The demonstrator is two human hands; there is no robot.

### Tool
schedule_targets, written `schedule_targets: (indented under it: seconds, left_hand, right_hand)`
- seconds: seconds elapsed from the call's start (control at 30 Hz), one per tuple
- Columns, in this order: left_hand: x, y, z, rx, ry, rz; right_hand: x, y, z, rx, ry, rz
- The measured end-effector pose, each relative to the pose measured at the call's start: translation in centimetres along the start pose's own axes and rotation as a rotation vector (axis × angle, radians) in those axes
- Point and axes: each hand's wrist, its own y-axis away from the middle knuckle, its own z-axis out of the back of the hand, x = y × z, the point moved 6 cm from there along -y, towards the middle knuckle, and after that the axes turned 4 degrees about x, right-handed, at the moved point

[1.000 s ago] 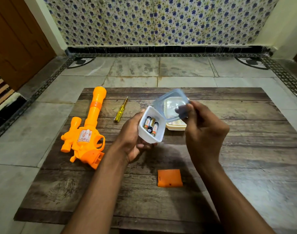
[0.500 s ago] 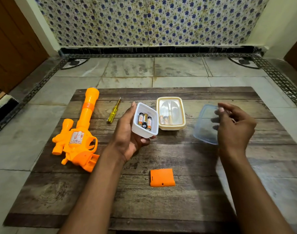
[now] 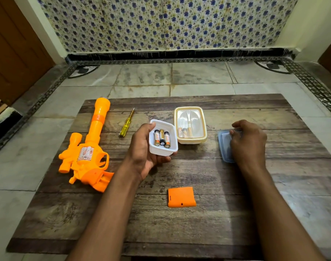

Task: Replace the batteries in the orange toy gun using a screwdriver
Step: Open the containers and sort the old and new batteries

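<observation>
The orange toy gun (image 3: 86, 153) lies at the left of the wooden board (image 3: 208, 227), its battery cover (image 3: 181, 197) already removed and lying near the front edge, a small screw (image 3: 163, 198) just beside it. The left hand (image 3: 144, 155) cups an open white container (image 3: 163, 138) holding three batteries (image 3: 161, 138). The right hand (image 3: 248, 142) presses the blue lid (image 3: 225, 146) onto the board, fingers curled over it. The screwdriver (image 3: 127, 122) lies untouched beside the barrel. Remaining, by judgement: fit batteries, refit and screw down the cover.
</observation>
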Motion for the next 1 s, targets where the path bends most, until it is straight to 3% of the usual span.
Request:
schedule_targets:
  seconds: [0.13, 0.23, 0.33, 0.43, 0.57, 0.73, 1.0]
  left_hand:
    - [-0.1, 0.1, 0.1, -0.051, -0.029, -0.02]
    - [-0.5, 0.2, 0.0, -0.073, -0.033, -0.075]
    - [-1.0, 0.3, 0.2, -0.136, -0.048, -0.176]
    - [-1.4, 0.3, 0.4, -0.176, -0.103, -0.231]
    - [-1.1, 0.0, 0.8, -0.25, -0.077, -0.215]
    - [-1.0, -0.2, 1.4, -0.256, 0.029, -0.209]
    - [-0.3, -0.3, 1.1, -0.094, 0.103, -0.081]
  right_hand:
    - [-0.1, 0.1, -0.3, -0.008, 0.071, 0.015]
    - [0.7, 0.3, 0.4, -0.104, 0.078, 0.082]
    - [2.7, 0.8, 1.0, -0.193, -0.019, 0.206]
    - [5.9, 2.0, 1.1, -0.18, -0.154, 0.331]
    - [9.6, 4.2, 0.0, 0.07, -0.42, 0.493]
    - [11.6, 6.6, -2.6, 0.471, -0.611, 0.468]
    - [12.5, 6.8, -3.5, 0.551, -0.815, 0.431]
